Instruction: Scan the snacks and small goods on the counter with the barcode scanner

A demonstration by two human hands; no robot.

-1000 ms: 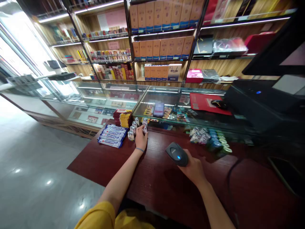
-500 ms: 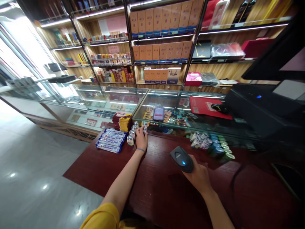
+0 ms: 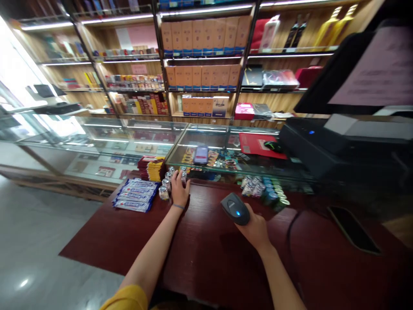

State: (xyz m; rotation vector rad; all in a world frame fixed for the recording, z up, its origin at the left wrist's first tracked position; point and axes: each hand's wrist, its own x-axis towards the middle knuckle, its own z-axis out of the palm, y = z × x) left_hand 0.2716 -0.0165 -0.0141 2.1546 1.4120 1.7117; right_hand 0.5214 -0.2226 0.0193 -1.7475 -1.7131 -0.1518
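In the head view my left hand [image 3: 180, 189] reaches over a cluster of small bottles with silvery caps [image 3: 164, 192], its fingers stretched out and the thumb apart. The fingertips are at the bottles; whether they touch one I cannot tell. My right hand [image 3: 256, 228] is closed around a black barcode scanner [image 3: 235, 209] with a blue light, held above the dark red counter [image 3: 206, 258]. Left of the bottles lie blue-and-white packets [image 3: 134, 195], and behind those stand red and yellow packs [image 3: 156, 168].
More silver-capped bottles [image 3: 253, 186] and blue and green cans [image 3: 274, 191] stand at the glass case's [image 3: 222, 137] front. A lit phone [image 3: 201, 155] is on the glass, near a red mat [image 3: 258, 145]. A dark phone [image 3: 353, 229] and a cable [image 3: 289, 228] lie right. A monitor [image 3: 364, 69] overhangs.
The view has turned to the right. My left hand's fingers have spread and shifted left over the bottles. My right hand keeps hold of the scanner.
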